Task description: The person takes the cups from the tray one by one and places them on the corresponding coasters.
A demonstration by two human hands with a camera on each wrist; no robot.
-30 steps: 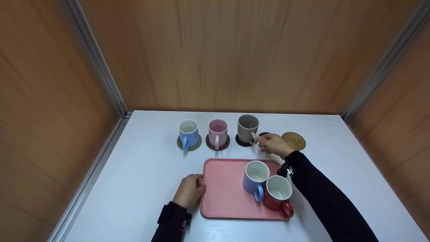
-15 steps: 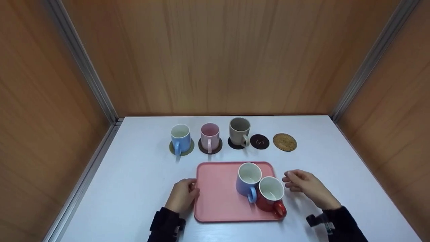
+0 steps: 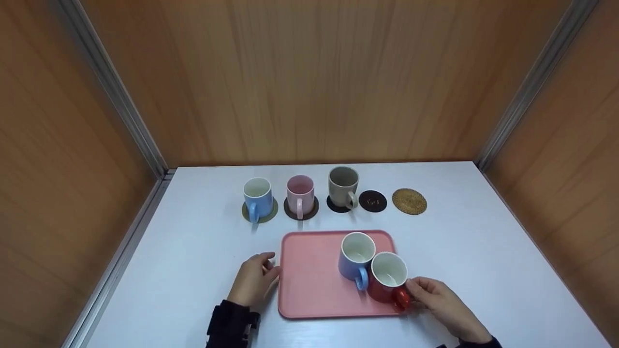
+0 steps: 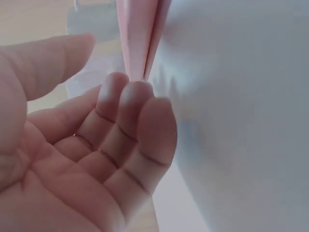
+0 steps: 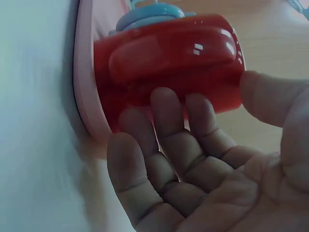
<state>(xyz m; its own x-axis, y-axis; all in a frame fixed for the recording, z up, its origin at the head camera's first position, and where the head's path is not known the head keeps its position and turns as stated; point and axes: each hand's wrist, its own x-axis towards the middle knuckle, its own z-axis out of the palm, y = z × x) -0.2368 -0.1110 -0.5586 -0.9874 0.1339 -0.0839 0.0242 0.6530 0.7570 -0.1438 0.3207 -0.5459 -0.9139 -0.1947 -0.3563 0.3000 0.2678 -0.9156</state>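
A pink tray lies on the white table, with a blue mug and a red mug upright on its right half, close together. My left hand is at the tray's left edge; its fingertips are at the rim in the left wrist view, thumb held apart. At the tray's right side my right hand is by the red mug's handle. Its fingers are loosely bent and the thumb is by the mug's rim; whether they touch the mug I cannot tell.
Behind the tray, a light blue mug, a pink mug and a grey-brown mug stand on coasters. To their right lie a bare dark coaster and a tan woven coaster. Wood-patterned panels enclose the table.
My right hand has come back from the grey-brown mug's handle to the red mug. My left hand has loosened from the tray's left edge. The mugs have kept their places.
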